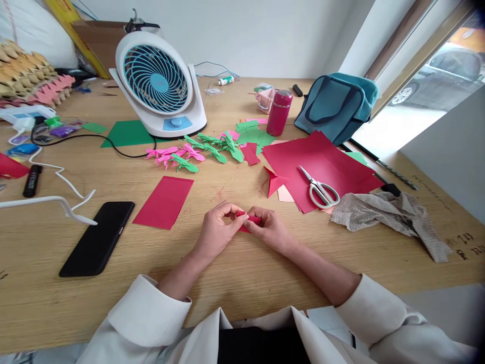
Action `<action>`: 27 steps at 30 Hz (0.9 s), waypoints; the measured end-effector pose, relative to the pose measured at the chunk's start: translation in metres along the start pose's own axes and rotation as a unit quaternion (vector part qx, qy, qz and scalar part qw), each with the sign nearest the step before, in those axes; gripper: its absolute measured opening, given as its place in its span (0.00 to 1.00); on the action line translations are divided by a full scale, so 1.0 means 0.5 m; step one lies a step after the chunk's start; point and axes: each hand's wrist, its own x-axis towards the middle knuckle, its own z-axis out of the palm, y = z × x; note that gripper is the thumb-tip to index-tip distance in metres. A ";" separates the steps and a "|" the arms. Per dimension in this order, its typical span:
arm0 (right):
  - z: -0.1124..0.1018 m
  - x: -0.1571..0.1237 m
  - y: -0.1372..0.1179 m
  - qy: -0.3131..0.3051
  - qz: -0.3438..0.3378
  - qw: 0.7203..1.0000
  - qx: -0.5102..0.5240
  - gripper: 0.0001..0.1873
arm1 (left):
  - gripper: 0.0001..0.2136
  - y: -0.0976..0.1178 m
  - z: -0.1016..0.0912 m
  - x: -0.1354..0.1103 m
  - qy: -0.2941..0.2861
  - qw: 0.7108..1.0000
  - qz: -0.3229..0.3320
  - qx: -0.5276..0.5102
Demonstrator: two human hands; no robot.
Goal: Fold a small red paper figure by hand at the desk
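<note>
Red paper (248, 219) sits pinched between fingers of the left hand (215, 232) and right hand (271, 230), just above the tabletop (235, 285), six o'clock from the fan (159, 83). Uneven pressure could skew its crease.

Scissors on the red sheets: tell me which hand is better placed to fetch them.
Right, probably. The right hand lies nearer the scissors, which rest to its right on the red sheets; the left hand would have to cross over. Both pinch the small red fold.
</note>
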 end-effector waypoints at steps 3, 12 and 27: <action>0.000 0.000 -0.002 -0.002 -0.011 1.000 -0.005 0.16 | 0.05 0.004 -0.002 0.000 -0.004 1.000 0.017 0.016; 0.001 -0.002 -0.004 -0.013 -0.028 0.999 -0.007 0.15 | 0.10 0.002 -0.005 0.001 -0.021 0.999 0.040 0.024; 0.003 0.004 0.012 0.005 0.042 0.994 0.101 0.19 | 0.11 -0.010 -0.003 0.005 -0.037 0.994 -0.075 -0.066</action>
